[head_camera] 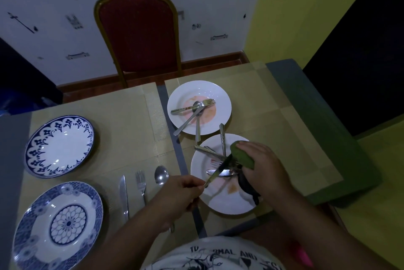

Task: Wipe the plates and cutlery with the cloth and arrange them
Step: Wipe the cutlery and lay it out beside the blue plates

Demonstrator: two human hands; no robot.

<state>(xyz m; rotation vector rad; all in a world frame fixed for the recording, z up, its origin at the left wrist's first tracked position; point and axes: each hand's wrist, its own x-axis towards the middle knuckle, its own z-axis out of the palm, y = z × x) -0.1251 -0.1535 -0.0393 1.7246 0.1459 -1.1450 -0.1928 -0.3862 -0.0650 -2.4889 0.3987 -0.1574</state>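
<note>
My left hand [182, 195] pinches the handle end of a knife [215, 174] held slanted over a stained white plate [227, 202]. My right hand [262, 167] grips a green cloth [241, 156] wrapped round the knife's far end. Several other pieces of cutlery [209, 152] lie on that plate. Behind it, a second stained white plate [220, 96] holds a fork [193, 106] and two spoons. On the left mat lie a knife [123, 196], a fork [141, 184] and a spoon [161, 174], beside two blue-patterned plates [60, 146] [58, 225].
A red chair with a gold frame [137, 29] stands at the table's far side. Beige placemats [284, 138] cover the grey table; its right edge [341, 138] drops to a yellow floor. A pink object [302, 255] shows by my right forearm.
</note>
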